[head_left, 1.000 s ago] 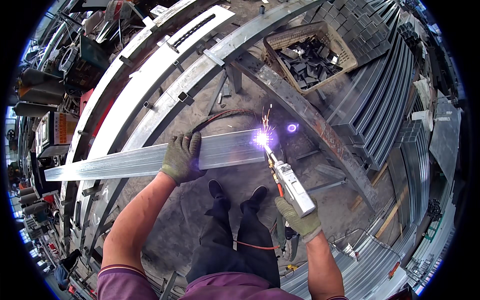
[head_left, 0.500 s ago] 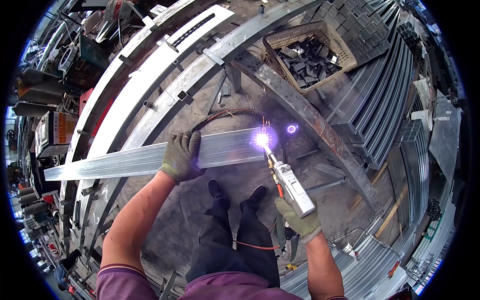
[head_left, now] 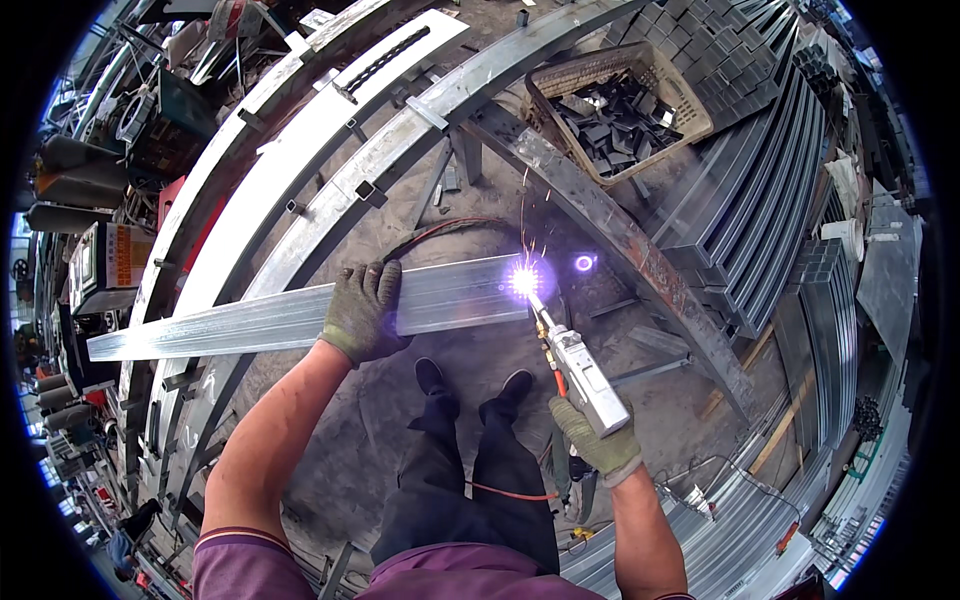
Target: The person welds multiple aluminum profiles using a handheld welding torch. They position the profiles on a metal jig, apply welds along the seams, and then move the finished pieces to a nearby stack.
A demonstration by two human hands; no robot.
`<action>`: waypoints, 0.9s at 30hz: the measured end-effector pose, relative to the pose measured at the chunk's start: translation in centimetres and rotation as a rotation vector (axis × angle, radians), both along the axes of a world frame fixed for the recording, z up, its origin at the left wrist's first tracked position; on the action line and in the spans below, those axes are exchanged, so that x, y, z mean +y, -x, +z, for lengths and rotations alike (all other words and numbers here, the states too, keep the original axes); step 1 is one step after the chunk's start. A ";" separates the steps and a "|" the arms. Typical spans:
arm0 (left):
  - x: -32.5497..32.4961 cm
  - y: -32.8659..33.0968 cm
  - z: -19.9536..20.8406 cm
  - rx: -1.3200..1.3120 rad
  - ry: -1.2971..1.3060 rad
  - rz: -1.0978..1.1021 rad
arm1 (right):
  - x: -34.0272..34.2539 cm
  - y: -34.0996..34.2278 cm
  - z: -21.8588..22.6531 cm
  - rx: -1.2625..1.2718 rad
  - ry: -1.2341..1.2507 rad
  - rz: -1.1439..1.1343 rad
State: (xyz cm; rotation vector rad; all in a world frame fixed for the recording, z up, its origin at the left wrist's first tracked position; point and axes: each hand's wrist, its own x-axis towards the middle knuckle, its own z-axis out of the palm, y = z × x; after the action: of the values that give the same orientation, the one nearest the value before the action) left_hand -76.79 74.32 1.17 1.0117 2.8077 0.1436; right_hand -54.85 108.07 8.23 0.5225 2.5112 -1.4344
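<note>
A long bundle of flat, silvery metal bars (head_left: 455,297) lies across the middle, sloping slightly down to the left. My left hand (head_left: 362,312), in a dirty green work glove, grips it right of its middle, fingers laid together over the far side. In my right hand (head_left: 597,437), also gloved, is a silver handheld welding gun (head_left: 588,378) with a slim nozzle. The nozzle points away from me at the bars' right end. A bright violet-white arc there hides the contact point, and sparks rise from it. I cannot tell whether the nozzle touches the metal.
Under the bars' left part run curved metal rails (head_left: 290,262). A rusty beam (head_left: 625,262) slants down at the right. Beyond it stands a yellowish plastic basket (head_left: 690,118) of dark offcuts. Stacked metal tubes (head_left: 770,200) fill the right side. A hose (head_left: 445,228) lies on the floor.
The sparks shoot up farther from the arc than before. Both hands, the bars and the welding gun look unmoved.
</note>
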 end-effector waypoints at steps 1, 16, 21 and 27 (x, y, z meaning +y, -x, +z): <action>0.0 0.0 -0.1 0.007 0.012 -0.001 | 0.0 -0.1 0.0 -0.006 -0.002 -0.002; -0.2 -0.1 -0.3 0.022 0.053 0.001 | -0.3 -0.6 0.1 0.006 -0.039 -0.003; -0.2 -0.1 -0.2 0.020 0.045 0.001 | -0.4 -0.8 0.1 0.018 -0.038 -0.010; -0.1 -0.1 -0.4 0.022 0.039 0.006 | -0.5 -1.0 0.3 -0.012 -0.022 -0.034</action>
State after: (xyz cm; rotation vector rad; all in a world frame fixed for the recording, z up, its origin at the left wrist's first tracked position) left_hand -76.67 74.21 0.80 1.0026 2.8214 0.0788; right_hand -53.90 107.56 8.51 0.5781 2.5231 -1.4127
